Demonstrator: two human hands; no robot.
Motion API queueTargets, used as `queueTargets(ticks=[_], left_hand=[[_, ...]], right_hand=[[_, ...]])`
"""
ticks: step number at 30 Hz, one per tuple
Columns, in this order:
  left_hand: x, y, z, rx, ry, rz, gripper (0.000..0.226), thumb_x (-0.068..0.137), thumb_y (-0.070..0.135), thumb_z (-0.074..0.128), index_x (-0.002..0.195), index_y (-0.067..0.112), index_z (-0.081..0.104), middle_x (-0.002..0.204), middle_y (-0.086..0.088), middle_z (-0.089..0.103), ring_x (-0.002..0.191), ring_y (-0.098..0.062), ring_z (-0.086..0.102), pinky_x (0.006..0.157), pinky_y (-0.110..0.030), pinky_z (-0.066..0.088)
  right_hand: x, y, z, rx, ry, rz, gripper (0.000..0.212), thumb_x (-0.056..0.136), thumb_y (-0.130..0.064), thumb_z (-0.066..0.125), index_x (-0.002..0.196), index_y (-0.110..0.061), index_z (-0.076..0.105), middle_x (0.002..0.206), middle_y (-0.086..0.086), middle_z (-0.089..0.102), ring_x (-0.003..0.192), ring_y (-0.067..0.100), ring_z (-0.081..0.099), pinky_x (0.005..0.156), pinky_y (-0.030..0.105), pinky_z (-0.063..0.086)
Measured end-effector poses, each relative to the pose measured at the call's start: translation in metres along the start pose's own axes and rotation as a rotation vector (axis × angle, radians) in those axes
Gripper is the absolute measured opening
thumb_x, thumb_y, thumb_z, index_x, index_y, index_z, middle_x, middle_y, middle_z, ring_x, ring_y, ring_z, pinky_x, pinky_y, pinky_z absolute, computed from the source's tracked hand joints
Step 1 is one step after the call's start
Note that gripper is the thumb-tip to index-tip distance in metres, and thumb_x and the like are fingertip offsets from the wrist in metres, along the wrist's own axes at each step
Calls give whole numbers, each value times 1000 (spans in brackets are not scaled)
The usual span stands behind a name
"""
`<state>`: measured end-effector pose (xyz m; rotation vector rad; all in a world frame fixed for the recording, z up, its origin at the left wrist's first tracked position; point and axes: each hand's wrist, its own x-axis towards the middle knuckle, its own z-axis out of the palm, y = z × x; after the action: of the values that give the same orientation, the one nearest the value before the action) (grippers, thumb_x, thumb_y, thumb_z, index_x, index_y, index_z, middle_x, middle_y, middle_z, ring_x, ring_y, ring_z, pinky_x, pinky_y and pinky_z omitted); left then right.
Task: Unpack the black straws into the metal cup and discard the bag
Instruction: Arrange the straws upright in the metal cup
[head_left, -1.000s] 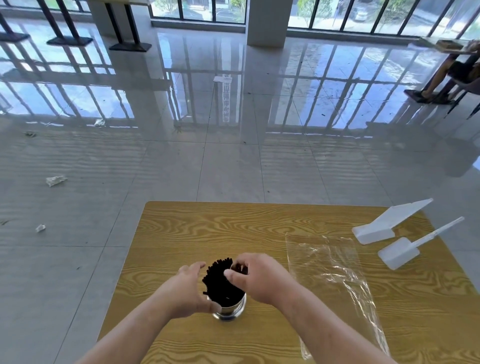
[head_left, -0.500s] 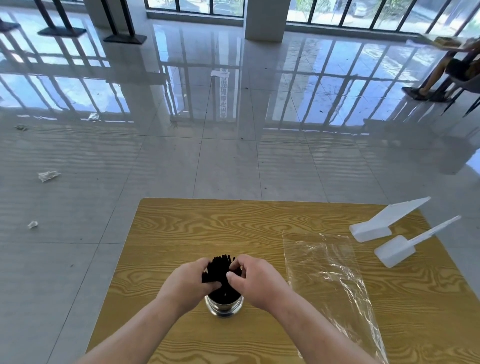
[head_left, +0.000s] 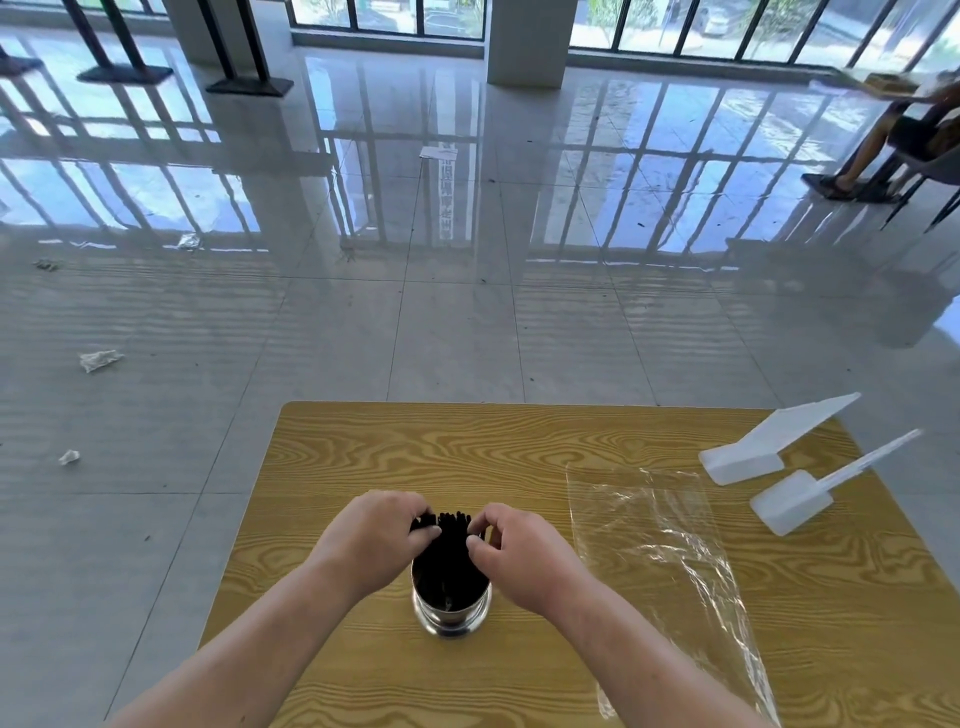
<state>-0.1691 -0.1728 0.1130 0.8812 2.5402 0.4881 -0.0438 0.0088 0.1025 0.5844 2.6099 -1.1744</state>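
A bundle of black straws (head_left: 451, 545) stands upright in the metal cup (head_left: 451, 613) near the front middle of the wooden table (head_left: 467, 447). My left hand (head_left: 376, 535) cups the straws' left side, its fingers pinching the tops. My right hand (head_left: 511, 545) closes on their right side, thumb and fingers against the bundle. The clear plastic bag (head_left: 660, 540) lies flat and empty on the table to the right of the cup, apart from both hands.
Two white plastic scoops (head_left: 748, 447) (head_left: 795, 499) lie at the table's far right corner. Scraps of litter (head_left: 98, 359) dot the glossy tiled floor on the left. A seated person's legs (head_left: 872, 156) show far right.
Both hands have closed in on the straw tops, the left from beside the cup to touching the bundle. The straws stand straighter in the cup. The bag has not moved.
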Motion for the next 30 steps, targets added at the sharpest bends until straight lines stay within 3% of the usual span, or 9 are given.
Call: queueTargets(ticks=[7, 12, 16, 20, 23, 27, 30], left_hand=[[8, 19, -51, 66, 17, 74, 16, 94, 45, 71, 88, 30, 76, 76, 15, 70, 71, -2, 63, 63, -26, 51], [5, 31, -89, 66, 69, 71, 15, 90, 46, 74, 80, 35, 74, 68, 13, 69, 59, -4, 61, 52, -26, 41], [0, 32, -118, 6, 98, 55, 14, 90, 48, 76, 79, 38, 75, 58, 16, 66, 47, -3, 55, 50, -27, 44], [-4, 27, -140, -79, 229, 68, 11, 90, 43, 78, 80, 38, 76, 59, 15, 68, 45, -5, 58, 55, -36, 54], [-1, 22, -139, -248, 396, 102, 7, 90, 38, 79, 84, 38, 78, 56, 4, 67, 46, -18, 63, 53, -41, 58], [1, 22, -112, -573, 529, 135, 7, 86, 44, 74, 88, 40, 79, 56, 3, 67, 41, -12, 60, 44, -24, 52], [0, 26, -83, -882, 455, 69, 7, 94, 34, 77, 91, 32, 83, 61, 1, 67, 48, -15, 58, 48, -31, 54]], right_hand=[[-1, -7, -5, 64, 23, -13, 10, 101, -41, 60, 99, -36, 68, 66, -9, 64, 54, 5, 52, 54, 27, 47], [-3, -9, -9, 141, 52, -15, 12, 101, -38, 62, 94, -36, 70, 66, -9, 65, 53, 4, 52, 54, 27, 48], [-7, -8, -12, 227, 85, -8, 16, 100, -31, 61, 88, -31, 72, 63, -13, 64, 51, 4, 49, 51, 27, 44], [-10, -7, -15, 291, 87, 14, 19, 98, -20, 59, 86, -27, 73, 57, -13, 61, 46, 4, 42, 47, 25, 39], [-13, -9, -16, 319, 86, 24, 19, 94, -18, 58, 86, -25, 74, 55, -14, 60, 44, 2, 42, 45, 20, 37], [-14, -25, -17, 475, -75, 26, 20, 89, -39, 64, 100, -28, 77, 71, -9, 70, 55, 3, 54, 51, 18, 45], [-12, -41, -20, 791, -264, 43, 59, 86, -59, 76, 132, -26, 62, 86, -1, 72, 59, 9, 56, 51, 23, 45]])
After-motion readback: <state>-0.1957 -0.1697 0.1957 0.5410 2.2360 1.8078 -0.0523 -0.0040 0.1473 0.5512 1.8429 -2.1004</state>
